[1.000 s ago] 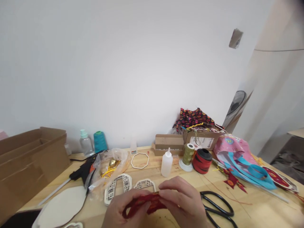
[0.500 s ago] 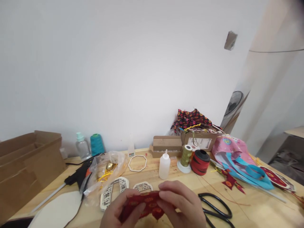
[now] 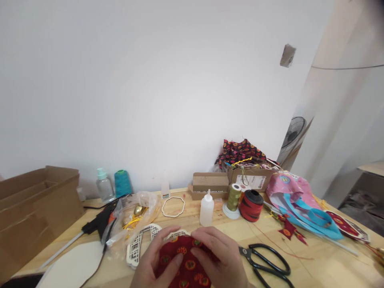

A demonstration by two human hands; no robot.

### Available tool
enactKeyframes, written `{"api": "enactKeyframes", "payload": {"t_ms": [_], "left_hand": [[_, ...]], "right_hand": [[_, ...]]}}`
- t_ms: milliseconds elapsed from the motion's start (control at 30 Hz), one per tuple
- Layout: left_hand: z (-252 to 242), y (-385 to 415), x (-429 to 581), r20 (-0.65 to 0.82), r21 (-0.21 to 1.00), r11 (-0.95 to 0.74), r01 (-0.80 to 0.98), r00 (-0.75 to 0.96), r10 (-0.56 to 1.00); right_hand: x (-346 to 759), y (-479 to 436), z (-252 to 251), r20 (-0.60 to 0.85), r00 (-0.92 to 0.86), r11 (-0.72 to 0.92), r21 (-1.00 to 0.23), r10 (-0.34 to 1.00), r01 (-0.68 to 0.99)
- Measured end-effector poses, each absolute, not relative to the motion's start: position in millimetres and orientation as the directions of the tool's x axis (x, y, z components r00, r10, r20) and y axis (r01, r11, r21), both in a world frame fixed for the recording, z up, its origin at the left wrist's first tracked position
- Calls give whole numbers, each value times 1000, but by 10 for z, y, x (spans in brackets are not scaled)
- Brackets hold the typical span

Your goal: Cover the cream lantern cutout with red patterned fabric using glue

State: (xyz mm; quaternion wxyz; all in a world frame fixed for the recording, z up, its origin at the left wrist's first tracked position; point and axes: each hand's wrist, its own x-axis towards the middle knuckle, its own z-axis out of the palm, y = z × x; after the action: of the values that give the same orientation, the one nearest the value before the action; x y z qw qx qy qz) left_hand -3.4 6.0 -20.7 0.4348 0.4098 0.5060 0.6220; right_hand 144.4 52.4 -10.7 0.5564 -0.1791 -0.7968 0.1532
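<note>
Between my two hands is a piece of dark red patterned fabric [image 3: 186, 265], its face turned up toward me. My left hand [image 3: 160, 262] grips its left side, thumb on top and fingers behind. On the other side my right hand [image 3: 219, 254] pinches the fabric's right upper edge, with the thumb in front. Whether something stiff lies behind the cloth cannot be made out. Cream lattice frames [image 3: 138, 244] lie just beyond my left hand, partly covered by it. Black-handled scissors [image 3: 268, 260] rest to the right of my right hand.
A white squeeze bottle [image 3: 207, 210] stands beyond my hands, with green thread [image 3: 234, 198] and red thread [image 3: 251, 206] beside it. A black glue gun [image 3: 100, 220] and a plastic bag [image 3: 132, 216] lie left. A cardboard box [image 3: 39, 216] borders the left; pink-and-blue cloth [image 3: 300, 200] lies right.
The fabric has tilted so its broad patterned face now shows, where before it was seen more edge-on. My right hand has shifted slightly left, and more of the scissors shows.
</note>
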Motion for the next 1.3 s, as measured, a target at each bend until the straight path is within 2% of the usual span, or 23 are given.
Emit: {"api": "enactKeyframes", "payload": {"t_ms": [133, 233, 400, 600, 800, 1033, 1200, 1300], "left_hand": [[-191, 48, -73, 228, 972, -203, 118, -265, 937], [-172, 46, -135, 350, 909, -288, 303, -177, 920], [-175, 63, -209, 490, 789, -406, 462, -75, 868], [-208, 67, -203, 502, 790, -417, 450, -84, 861], [-245, 99, -195, 456, 855, -370, 364, -185, 871], [-186, 96, -181, 352, 918, -295, 263, -204, 913], [-157, 101, -202, 366, 906, -280, 317, -254, 895], [-147, 101, -216, 413, 877, -309, 368, -248, 876]], "right_hand": [[1411, 513, -156, 804, -303, 858, -494, 512, 141], [1412, 512, -195, 799, -250, 837, -520, 547, 170], [1419, 507, -154, 813, -237, 846, -516, 532, 132], [1395, 498, -69, 819, -199, 841, -536, 538, 66], [1408, 516, -87, 784, -190, 804, -592, 592, 63], [1412, 528, -87, 738, -165, 751, -659, 654, 31], [1430, 514, -68, 719, -193, 736, -677, 668, 26], [1440, 516, -83, 652, -160, 658, -753, 741, -17]]}}
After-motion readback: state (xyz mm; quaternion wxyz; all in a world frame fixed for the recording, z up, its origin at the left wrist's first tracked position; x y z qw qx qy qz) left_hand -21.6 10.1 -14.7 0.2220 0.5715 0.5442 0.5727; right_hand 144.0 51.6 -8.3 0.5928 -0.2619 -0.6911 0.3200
